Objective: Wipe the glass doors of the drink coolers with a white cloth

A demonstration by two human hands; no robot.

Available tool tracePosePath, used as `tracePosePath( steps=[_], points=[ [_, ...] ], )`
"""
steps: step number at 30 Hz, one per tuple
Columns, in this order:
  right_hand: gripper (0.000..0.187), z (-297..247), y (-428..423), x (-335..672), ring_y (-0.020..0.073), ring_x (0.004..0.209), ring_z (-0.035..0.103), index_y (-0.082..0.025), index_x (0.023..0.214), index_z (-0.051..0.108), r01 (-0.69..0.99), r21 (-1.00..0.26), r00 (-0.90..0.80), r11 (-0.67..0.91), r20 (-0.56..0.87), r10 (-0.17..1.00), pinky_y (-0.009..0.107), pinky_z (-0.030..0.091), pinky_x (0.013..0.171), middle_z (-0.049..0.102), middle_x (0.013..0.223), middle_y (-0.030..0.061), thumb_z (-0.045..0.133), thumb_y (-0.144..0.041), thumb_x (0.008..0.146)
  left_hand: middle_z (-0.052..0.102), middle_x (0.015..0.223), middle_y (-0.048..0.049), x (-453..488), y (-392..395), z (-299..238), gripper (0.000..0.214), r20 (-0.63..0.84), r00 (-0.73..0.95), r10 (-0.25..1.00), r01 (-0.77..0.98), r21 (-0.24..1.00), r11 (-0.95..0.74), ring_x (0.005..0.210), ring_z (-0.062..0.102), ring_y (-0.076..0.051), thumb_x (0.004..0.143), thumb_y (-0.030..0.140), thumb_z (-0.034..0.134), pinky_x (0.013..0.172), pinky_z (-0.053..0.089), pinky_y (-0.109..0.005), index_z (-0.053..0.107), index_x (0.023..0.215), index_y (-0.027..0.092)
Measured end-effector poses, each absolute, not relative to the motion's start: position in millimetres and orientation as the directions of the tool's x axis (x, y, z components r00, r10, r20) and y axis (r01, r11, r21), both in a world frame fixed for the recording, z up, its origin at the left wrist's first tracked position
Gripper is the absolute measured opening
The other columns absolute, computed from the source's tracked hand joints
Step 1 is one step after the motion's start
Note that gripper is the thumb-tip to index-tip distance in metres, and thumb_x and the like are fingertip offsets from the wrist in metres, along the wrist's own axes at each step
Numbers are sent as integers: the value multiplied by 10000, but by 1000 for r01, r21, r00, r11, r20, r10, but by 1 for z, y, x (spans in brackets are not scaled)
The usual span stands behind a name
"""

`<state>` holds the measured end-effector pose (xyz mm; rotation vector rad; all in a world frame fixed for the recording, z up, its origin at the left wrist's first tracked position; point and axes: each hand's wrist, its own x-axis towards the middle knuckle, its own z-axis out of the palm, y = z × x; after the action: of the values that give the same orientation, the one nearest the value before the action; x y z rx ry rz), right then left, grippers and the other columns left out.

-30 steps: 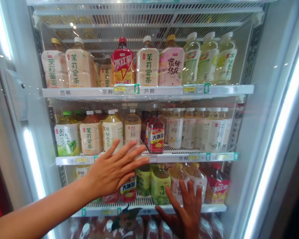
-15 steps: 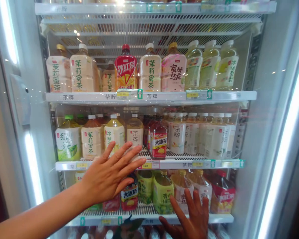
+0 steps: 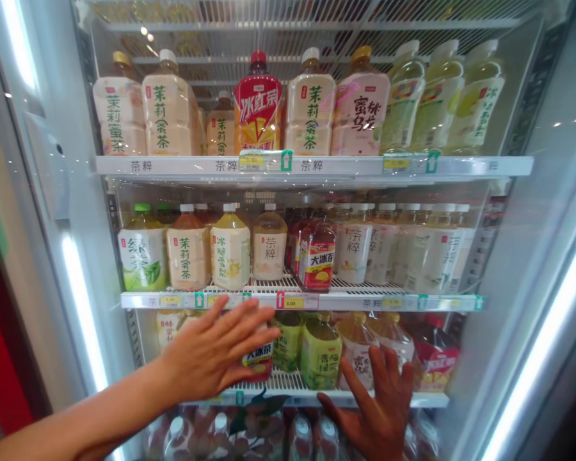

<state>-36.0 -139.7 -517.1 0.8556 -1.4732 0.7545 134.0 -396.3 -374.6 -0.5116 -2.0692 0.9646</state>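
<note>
My left hand (image 3: 221, 349) reaches in from the left, palm down and fingers spread, with nothing in it. It overlaps a dark red iced tea bottle (image 3: 262, 368) on the lower shelf. My right hand (image 3: 377, 403), in shade at the bottom right, also has its fingers apart and holds nothing. Behind its fingertips stands a gold-capped tea bottle (image 3: 352, 346) with a pale label; a green tea bottle (image 3: 320, 358) is just left of it. Light reflections suggest glass before the bottles; whether either hand touches it I cannot tell.
The middle shelf (image 3: 336, 302) carries several tea bottles, including a green-capped one (image 3: 143, 256). Larger bottles, one of them a red iced tea bottle (image 3: 258, 109), line the upper shelf (image 3: 192, 166). Bright light strips (image 3: 84, 314) run down both sides of the cooler.
The view has tilted down and come a little closer, so the shelves sit higher and the bottom row shows more. Both hands stay spread; the left appears slightly lower against the picture.
</note>
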Motion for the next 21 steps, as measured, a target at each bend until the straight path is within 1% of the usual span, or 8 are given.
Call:
tracePosePath(
  steps=[4, 6, 9, 11, 13, 17, 19, 21],
  points=[
    [729, -513, -138, -35, 294, 1586, 217, -379, 1582, 359, -849, 62, 3, 524, 994, -112, 599, 151, 1291, 235, 1711, 14, 657, -541, 936, 271, 1708, 58, 147, -404, -421, 654, 241, -632, 737, 242, -842, 483, 1624, -15, -227, 925, 608, 537, 1338, 16, -393, 518, 1501, 298],
    [732, -513, -137, -35, 298, 1588, 207, -376, 1585, 353, -849, 67, 3, 524, 992, -122, 609, 146, 1289, 226, 1713, 17, 656, -538, 938, 253, 1714, 57, 150, -410, -402, 673, 285, -644, 710, 194, -837, 512, 1624, -15, -224, 943, 589, 525, 1336, -17, -432, 437, 1550, 312],
    [743, -514, -138, -35, 294, 1588, 208, -384, 1582, 356, -849, 55, -7, 525, 993, -114, 600, 142, 1293, 231, 1712, 13, 662, -557, 927, 195, 1732, 3, 146, -412, -361, 776, 503, -628, 594, -9, -768, 641, 1622, -26, -248, 974, 584, 496, 1317, -51, -517, 213, 1633, 287],
    [738, -515, -139, -36, 291, 1584, 225, -396, 1574, 367, -851, 37, -17, 524, 995, -97, 594, 147, 1294, 247, 1708, 5, 664, -568, 921, 187, 1734, -37, 142, -409, -359, 824, 551, -611, 568, -50, -743, 667, 1622, -15, -278, 968, 609, 491, 1315, -32, -535, 178, 1641, 253],
    [734, -516, -140, -36, 287, 1581, 236, -405, 1569, 375, -854, 29, -19, 520, 996, -87, 587, 154, 1295, 257, 1704, -3, 667, -575, 916, 211, 1728, -13, 139, -403, -382, 787, 480, -619, 622, 2, -791, 612, 1623, 1, -273, 955, 616, 496, 1325, -16, -512, 266, 1623, 270],
    [713, -515, -139, -35, 278, 1580, 241, -406, 1563, 386, -865, 23, -19, 501, 997, -79, 583, 155, 1296, 263, 1702, -7, 665, -559, 925, 296, 1692, 105, 132, -391, -412, 606, 180, -636, 751, 189, -907, 377, 1620, 74, -193, 940, 598, 511, 1344, 74, -395, 516, 1496, 356],
    [699, -515, -139, -35, 281, 1579, 246, -405, 1560, 393, -869, 17, -23, 494, 997, -74, 599, 155, 1292, 270, 1699, -7, 663, -545, 932, 277, 1701, 101, 126, -384, -390, 625, 181, -623, 761, 197, -905, 377, 1620, 55, -184, 964, 592, 468, 1343, 54, -402, 447, 1541, 352],
    [696, -514, -140, -35, 286, 1577, 252, -404, 1558, 397, -870, 20, -18, 493, 997, -71, 616, 162, 1285, 277, 1696, -4, 666, -542, 931, 235, 1722, 41, 118, -375, -360, 693, 321, -613, 722, 111, -870, 481, 1623, 7, -216, 991, 590, 417, 1331, -4, -464, 296, 1611, 304]
  ],
)
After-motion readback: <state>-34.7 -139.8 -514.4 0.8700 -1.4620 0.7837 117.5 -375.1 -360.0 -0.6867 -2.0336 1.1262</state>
